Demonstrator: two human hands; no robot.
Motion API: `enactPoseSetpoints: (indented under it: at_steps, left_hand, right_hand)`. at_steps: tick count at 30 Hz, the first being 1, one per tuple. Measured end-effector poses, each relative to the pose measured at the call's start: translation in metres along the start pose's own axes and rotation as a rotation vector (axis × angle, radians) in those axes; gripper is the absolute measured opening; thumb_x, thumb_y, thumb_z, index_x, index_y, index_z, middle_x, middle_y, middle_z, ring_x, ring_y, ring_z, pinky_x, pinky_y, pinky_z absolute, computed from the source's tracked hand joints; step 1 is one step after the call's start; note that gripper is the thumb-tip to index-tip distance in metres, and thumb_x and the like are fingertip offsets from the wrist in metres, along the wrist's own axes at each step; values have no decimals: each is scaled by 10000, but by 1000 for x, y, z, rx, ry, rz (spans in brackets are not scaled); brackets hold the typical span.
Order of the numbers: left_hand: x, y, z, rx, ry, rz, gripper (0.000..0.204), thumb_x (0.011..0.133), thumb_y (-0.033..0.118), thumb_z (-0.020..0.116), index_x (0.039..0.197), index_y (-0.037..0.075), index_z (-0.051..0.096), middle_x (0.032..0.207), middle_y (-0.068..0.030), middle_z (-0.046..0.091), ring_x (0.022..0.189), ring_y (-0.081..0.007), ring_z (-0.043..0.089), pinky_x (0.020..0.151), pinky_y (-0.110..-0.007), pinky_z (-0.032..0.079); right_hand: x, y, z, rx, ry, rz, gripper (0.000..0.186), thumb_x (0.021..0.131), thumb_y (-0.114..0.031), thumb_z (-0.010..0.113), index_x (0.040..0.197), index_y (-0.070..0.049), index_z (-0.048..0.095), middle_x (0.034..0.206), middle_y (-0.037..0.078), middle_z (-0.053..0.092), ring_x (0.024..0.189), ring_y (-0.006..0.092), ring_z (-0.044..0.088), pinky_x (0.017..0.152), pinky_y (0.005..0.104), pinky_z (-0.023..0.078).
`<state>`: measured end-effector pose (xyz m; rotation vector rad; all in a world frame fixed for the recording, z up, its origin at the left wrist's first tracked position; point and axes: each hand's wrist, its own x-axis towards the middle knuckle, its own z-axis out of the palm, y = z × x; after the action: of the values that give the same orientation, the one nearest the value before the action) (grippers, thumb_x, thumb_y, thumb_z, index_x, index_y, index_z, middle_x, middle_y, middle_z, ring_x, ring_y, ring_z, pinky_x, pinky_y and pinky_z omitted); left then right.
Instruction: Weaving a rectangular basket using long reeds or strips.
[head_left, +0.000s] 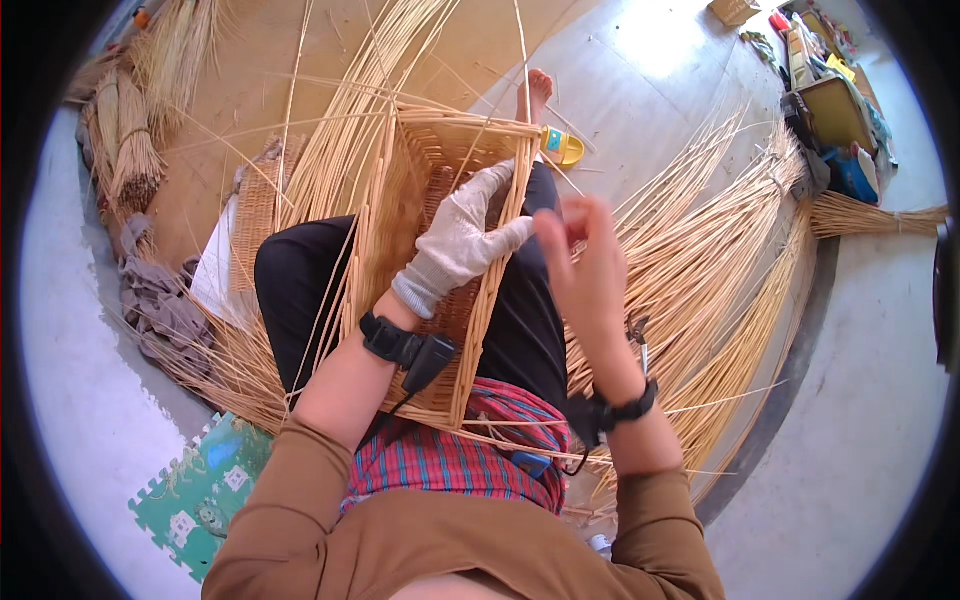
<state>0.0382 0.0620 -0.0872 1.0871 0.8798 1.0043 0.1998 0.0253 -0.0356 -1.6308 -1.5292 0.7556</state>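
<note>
On my lap, over dark trousers, rests a rectangular wicker basket (pixel 420 160) with long loose canes sticking out of its rim. My left hand (pixel 468 228), in a pale knit glove, grips the basket's right rim (pixel 480 330), its fingers wrapped over the canes. My bare right hand (pixel 583 262) is raised just outside that rim, near my left thumb; it is smeared by motion, so whether its fingers hold a cane is unclear. A metal tool (pixel 642 340) shows partly behind my right wrist.
Reed bundles (pixel 700 260) spread across the floor on both sides. A woven piece (pixel 255 230) and grey cloth (pixel 160 310) lie at left, green foam mat (pixel 190 500) lower left. My bare foot (pixel 538 90) and a yellow slipper (pixel 568 150) are ahead; clutter (pixel 840 110) fills the back right.
</note>
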Motion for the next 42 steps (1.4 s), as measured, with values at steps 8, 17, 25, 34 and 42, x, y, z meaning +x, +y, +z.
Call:
enactPoseSetpoints:
  at_steps: [8,17,25,34,42]
  left_hand:
    - [8,4,-9,179,-58,80,768,889,156,827,1531,-54,460,1457,-143,589,1342,-197,539,1156,-335,414]
    - [10,-3,-23,283,-90,167,759,889,169,832,1513,-61,466,1438,-150,592,1329,-195,541,1144,-334,423]
    - [7,-15,-13,288,-82,149,849,924,306,822,1548,-79,393,1509,-194,527,1410,-250,489,1205,-372,363]
    - [6,-11,-8,415,-8,312,783,949,296,755,1548,-62,398,1484,-245,549,1345,-320,582,1139,-382,443]
    - [-6,40,13,1004,265,389,455,877,231,771,1257,48,600,1196,-170,606,1104,-384,633,996,-484,474]
  right_hand:
    - [-71,1,33,-443,-307,-194,467,819,-420,809,931,-43,557,781,126,616,811,322,646,785,430,441]
    - [-52,3,20,-429,-595,-207,452,873,-454,776,985,-45,621,802,143,685,804,341,693,780,436,492]
    - [76,6,-29,-392,-120,-737,136,870,-285,797,988,-225,767,944,1,670,937,233,671,874,412,509]
    - [112,11,-29,-529,-226,-1061,227,807,-302,849,997,-211,765,960,-18,651,956,198,641,942,402,468]
    - [98,9,-35,-576,-317,-833,223,790,-246,848,855,-134,666,879,22,631,922,253,639,832,412,476]
